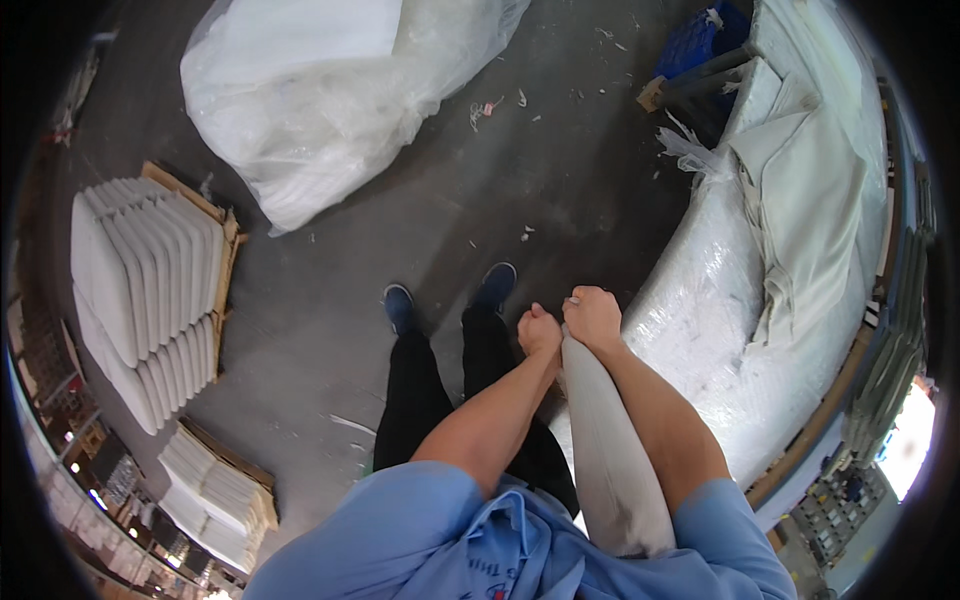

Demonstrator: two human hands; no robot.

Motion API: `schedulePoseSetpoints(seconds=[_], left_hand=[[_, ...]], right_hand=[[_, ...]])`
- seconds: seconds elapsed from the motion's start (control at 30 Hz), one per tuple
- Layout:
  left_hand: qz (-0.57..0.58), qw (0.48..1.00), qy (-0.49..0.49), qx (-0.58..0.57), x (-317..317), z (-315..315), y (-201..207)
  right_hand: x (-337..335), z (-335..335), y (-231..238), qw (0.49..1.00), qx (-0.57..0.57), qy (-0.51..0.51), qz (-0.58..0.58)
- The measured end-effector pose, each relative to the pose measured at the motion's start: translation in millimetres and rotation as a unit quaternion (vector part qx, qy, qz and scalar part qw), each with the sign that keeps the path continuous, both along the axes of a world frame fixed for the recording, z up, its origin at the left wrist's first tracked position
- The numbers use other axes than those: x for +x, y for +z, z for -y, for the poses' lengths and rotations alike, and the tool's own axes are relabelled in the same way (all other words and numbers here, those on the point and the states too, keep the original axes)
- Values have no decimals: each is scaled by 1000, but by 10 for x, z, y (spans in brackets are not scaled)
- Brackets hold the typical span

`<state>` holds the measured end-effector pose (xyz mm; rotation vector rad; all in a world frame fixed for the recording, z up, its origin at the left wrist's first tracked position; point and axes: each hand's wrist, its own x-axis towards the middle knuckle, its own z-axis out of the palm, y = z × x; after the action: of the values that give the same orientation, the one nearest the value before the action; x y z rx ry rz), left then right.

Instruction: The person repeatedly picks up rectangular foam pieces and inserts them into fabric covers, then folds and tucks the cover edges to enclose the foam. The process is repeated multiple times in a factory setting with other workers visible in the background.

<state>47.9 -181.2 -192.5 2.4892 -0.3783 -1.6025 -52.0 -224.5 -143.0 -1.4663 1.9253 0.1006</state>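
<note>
A long, light grey fabric-covered piece (618, 465), like a cushion seen edge-on, stands between my forearms and leans against my shirt. At its far, narrow end my right hand (594, 318) is closed on the fabric. Beside it, just to the left, my left hand (540, 330) is closed into a fist near the same end. Whatever its fingers grip is hidden. On my right lies a large plastic-wrapped bulk (690, 300), with a loose light grey fabric cover (812, 195) spread over it.
A big clear bag of white pieces (320, 130) lies ahead on the dark floor (450, 200). Stacked white cushion-like pieces (150, 270) stand on the left, with another white stack (215, 495) nearer. A blue crate (700, 42) sits far right. Scraps litter the floor.
</note>
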Motion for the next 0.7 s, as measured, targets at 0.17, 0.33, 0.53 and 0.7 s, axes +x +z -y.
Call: schedulePoseSetpoints(seconds=[0.17, 0.33, 0.53, 0.7], left_hand=[[24, 998, 11, 63, -116, 254, -3], [-5, 996, -7, 88, -10, 208, 73], [21, 995, -65, 67, -100, 212, -194], [1, 991, -118, 61, -100, 185, -262]], right_hand=[[-17, 119, -163, 999, -6, -37, -10], [24, 76, -160, 1000, -12, -1, -12], [42, 207, -205, 1000, 18, 9, -21], [31, 165, -132, 999, -12, -31, -3]])
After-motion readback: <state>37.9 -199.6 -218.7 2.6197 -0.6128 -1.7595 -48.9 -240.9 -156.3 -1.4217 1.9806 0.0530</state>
